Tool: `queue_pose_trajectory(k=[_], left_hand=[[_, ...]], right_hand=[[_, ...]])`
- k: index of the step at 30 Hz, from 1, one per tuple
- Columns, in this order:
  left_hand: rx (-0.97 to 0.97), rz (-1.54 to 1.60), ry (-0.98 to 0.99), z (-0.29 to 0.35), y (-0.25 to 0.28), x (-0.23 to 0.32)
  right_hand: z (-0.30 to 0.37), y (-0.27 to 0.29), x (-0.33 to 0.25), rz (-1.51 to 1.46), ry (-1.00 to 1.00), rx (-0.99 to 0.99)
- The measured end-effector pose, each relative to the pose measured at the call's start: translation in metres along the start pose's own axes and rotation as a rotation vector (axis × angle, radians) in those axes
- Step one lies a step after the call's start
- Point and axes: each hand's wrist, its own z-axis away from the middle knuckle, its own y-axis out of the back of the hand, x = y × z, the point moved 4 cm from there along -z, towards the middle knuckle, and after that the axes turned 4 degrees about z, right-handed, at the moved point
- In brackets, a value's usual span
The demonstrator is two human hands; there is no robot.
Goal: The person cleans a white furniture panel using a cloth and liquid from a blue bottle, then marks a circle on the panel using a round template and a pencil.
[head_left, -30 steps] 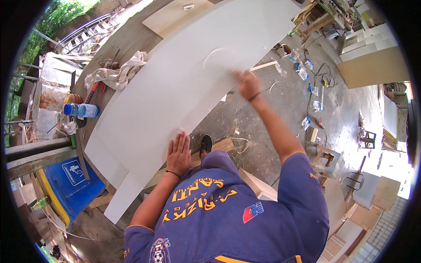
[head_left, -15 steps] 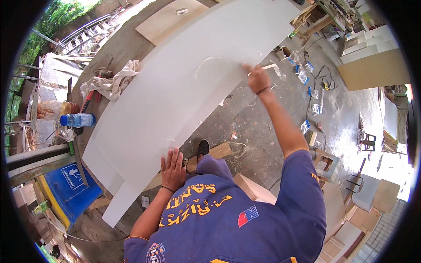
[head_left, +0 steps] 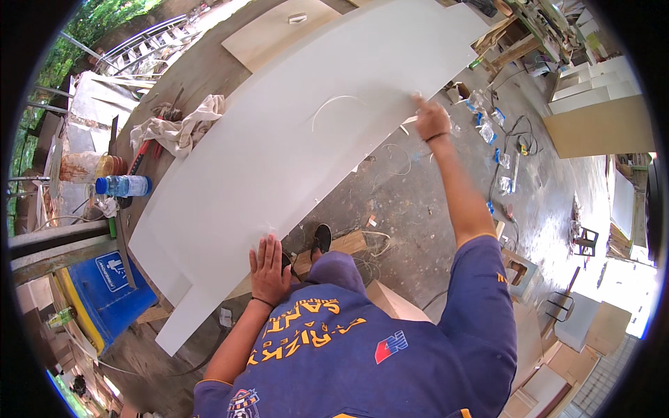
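Note:
A large white panel (head_left: 244, 153) lies slantwise before me, with a notch at its near left end. My left hand (head_left: 270, 272) rests flat at its near edge, fingers stretched out, holding nothing. Farther along the same edge, toward the right, is my right hand (head_left: 433, 121). Its forefinger points out over the panel while the other fingers curl in, and what they may hold is hidden. A short pale strip (head_left: 410, 124) shows beside that hand; I cannot tell whether it is gripped. On the panel's surface lies a thin curled white offcut (head_left: 334, 102).
Left of the panel are a crumpled cloth (head_left: 182, 127), a plastic bottle (head_left: 124, 185) with a blue cap and a blue-and-yellow sheet (head_left: 115, 299). Plastic packets (head_left: 486, 131) and a dark cable (head_left: 524, 132) litter the concrete floor at right. A wood block (head_left: 348, 244) lies by my foot.
My right hand has moved a little to the right and farther along the panel's edge. My left hand stays at the near edge. The view has shifted slightly.

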Motion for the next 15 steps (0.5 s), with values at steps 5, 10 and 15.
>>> queue_pose_trajectory(k=[5, 10, 15], left_hand=[[0.048, 0.045, 0.076, 0.01, 0.012, -0.016], [0.109, -0.174, 0.212, 0.073, 0.006, -0.066], [0.143, -0.231, 0.346, 0.124, 0.012, -0.095]], right_hand=[[0.015, 0.003, -0.028, -0.14, 0.163, -0.003], [0.099, 0.041, -0.166, -0.32, 0.535, -0.176], [0.024, 0.014, -0.033, -0.389, 0.177, 0.058]])
